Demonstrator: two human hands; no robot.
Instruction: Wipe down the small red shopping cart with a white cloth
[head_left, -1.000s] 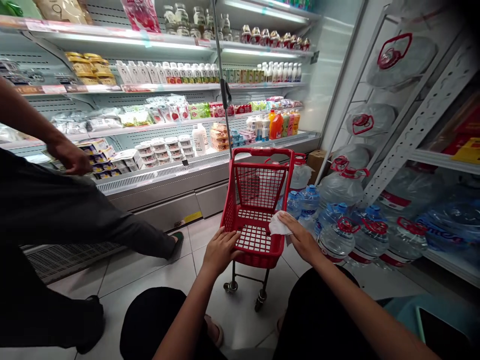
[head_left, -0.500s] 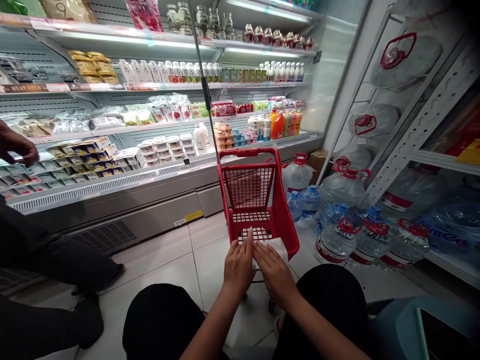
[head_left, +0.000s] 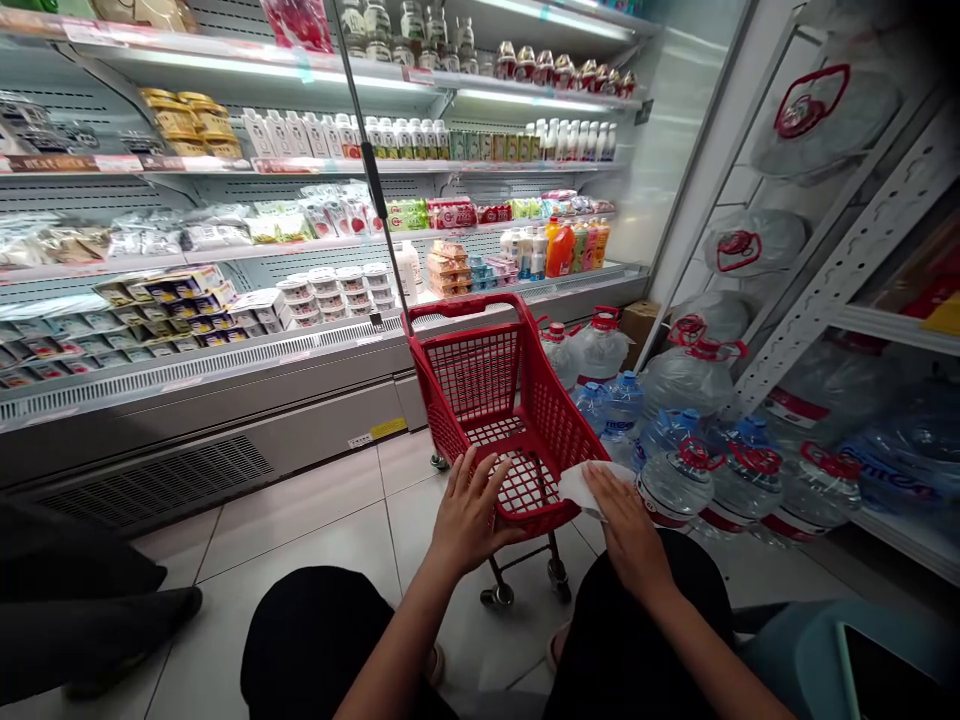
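Observation:
A red shopping cart point(head_left: 572, 420) with a grid basket stands on the floor in front of my knees. My left hand point(head_left: 466, 515) is at the cart's near left corner, fingers spread over the rim and thumb on the outer side. By the near right corner, my right hand point(head_left: 626, 520) holds a white cloth point(head_left: 581, 490), perhaps a paper wipe, with its fingers laid over it. The cloth lies against the cart's rim there. My palms and the underside of the cloth are hidden.
A refrigerated shelf case point(head_left: 315, 350) with packed dairy goods and drinks spans the back. Large water bottles point(head_left: 675, 485) stand close on the right, beside a white metal rack point(head_left: 832, 290). Another person's dark-clad legs point(head_left: 82, 600) are at the left. A teal object point(head_left: 795, 650) sits lower right.
My hands have parted, the left going left to the cart's rim, the right going right with the cloth. The cart has turned, its handle swinging left. The other person's hand has left view.

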